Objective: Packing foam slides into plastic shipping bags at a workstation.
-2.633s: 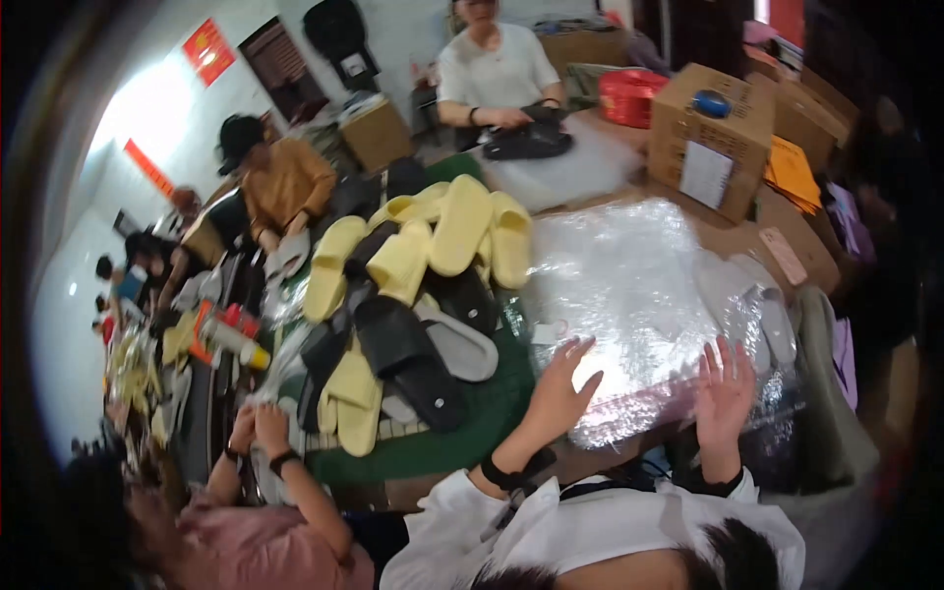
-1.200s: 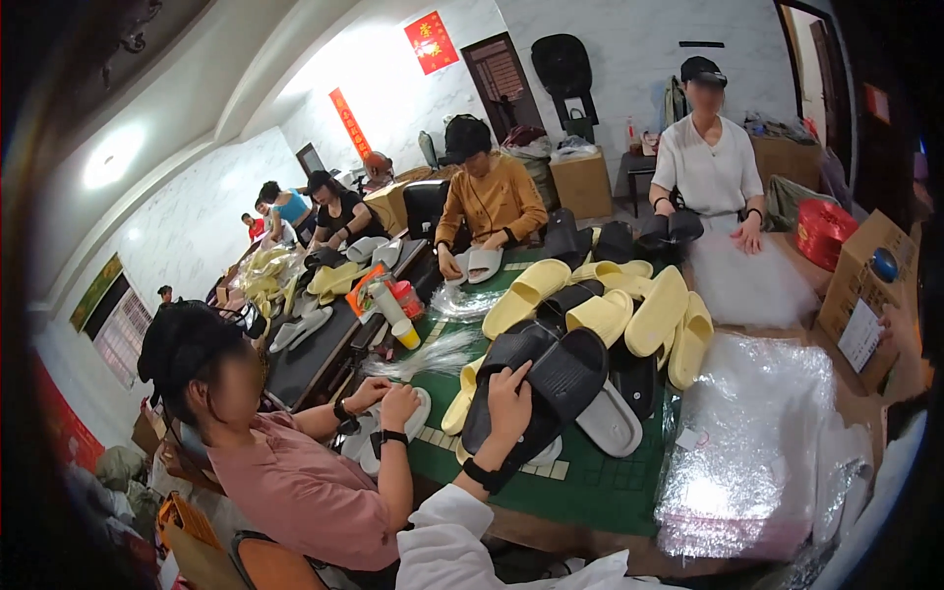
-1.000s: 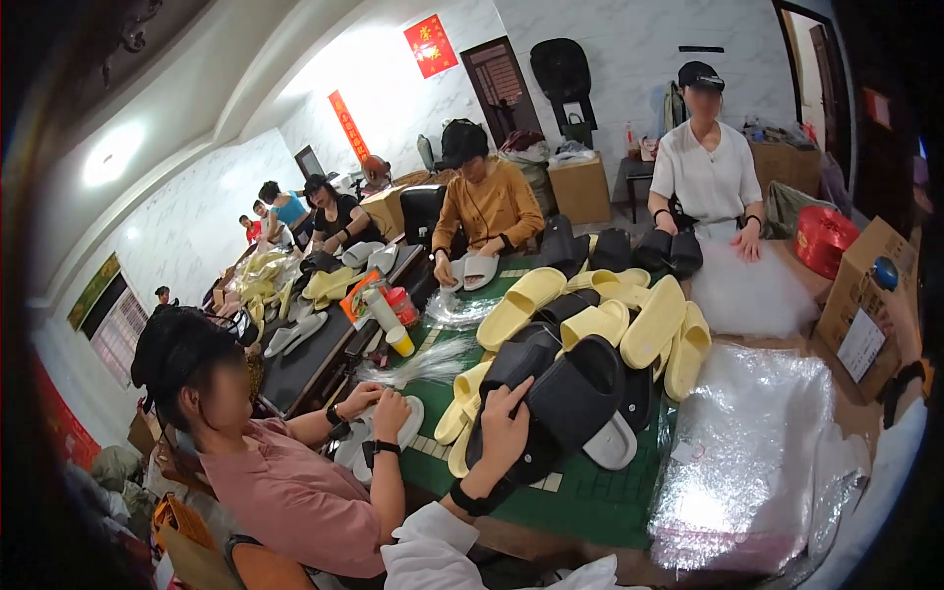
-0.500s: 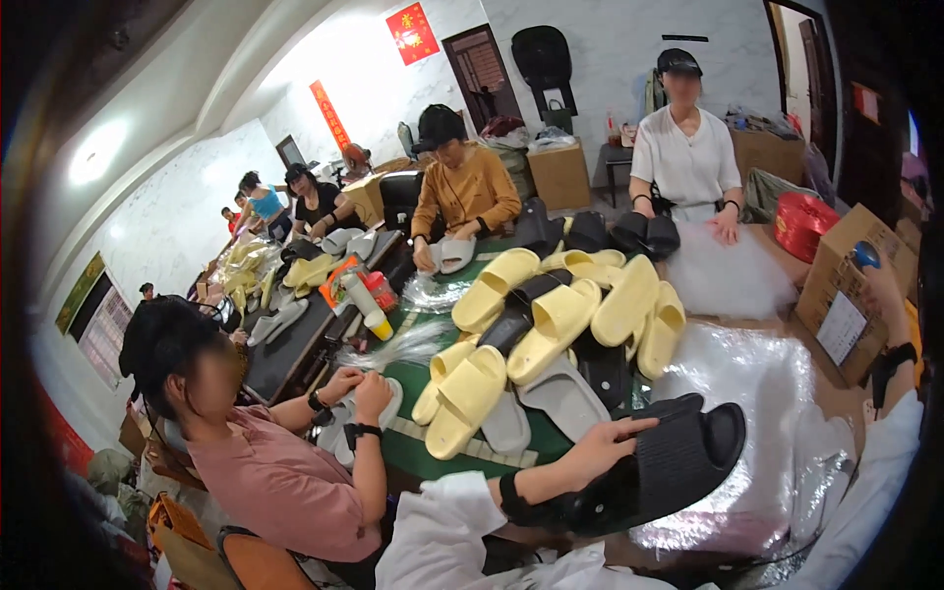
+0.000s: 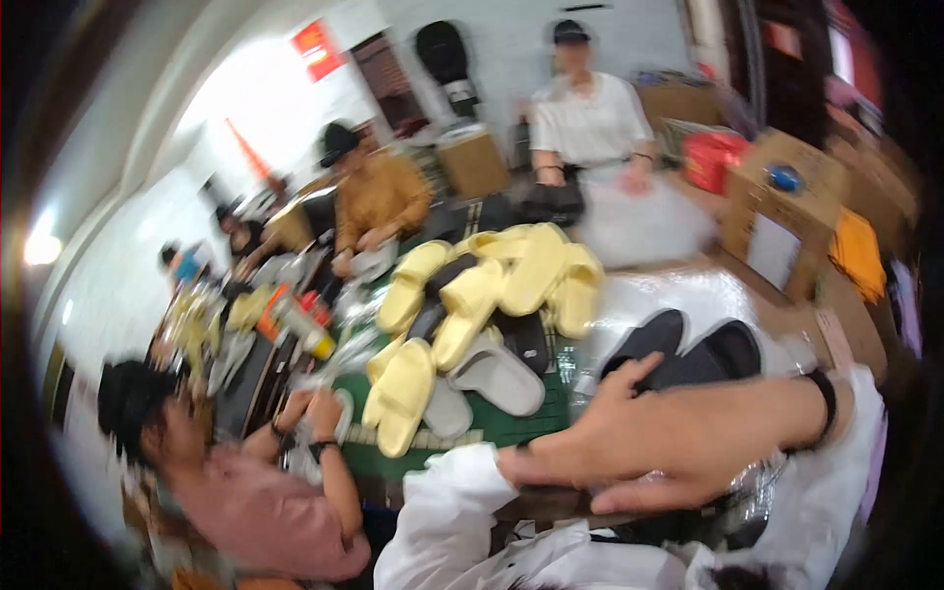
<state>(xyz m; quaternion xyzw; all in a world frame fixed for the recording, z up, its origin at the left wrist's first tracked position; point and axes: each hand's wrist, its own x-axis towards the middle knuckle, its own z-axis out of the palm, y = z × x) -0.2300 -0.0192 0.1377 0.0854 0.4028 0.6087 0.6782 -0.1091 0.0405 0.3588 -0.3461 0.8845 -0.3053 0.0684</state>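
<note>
My left hand (image 5: 612, 398) is near the black slippers (image 5: 723, 359), with a finger stretched along the edge of the nearer one. Part of this hand lies behind my right hand, so its grip shows only in part. Nearest the camera, my right hand (image 5: 698, 433) crosses over my left forearm's end, back of the hand up, fingers extended to the left and apart, nothing seen in them. Motion blurs both hands. Under the slippers spreads a stack of clear plastic bags (image 5: 678, 290). Left of them is a pile of yellow slippers (image 5: 467, 315) with a grey slipper (image 5: 501, 379).
A carton (image 5: 782, 216) with a small blue round thing (image 5: 784, 177) on top stands at the right. Beside it are a red bundle (image 5: 716, 159) and orange cloth (image 5: 857, 256). Co-workers sit or stand along the green-topped table (image 5: 462, 462) at the left and far side.
My right hand has come from the blue thing on the carton across to my left hand. The black slippers have moved away from me and to the right. The view has turned right.
</note>
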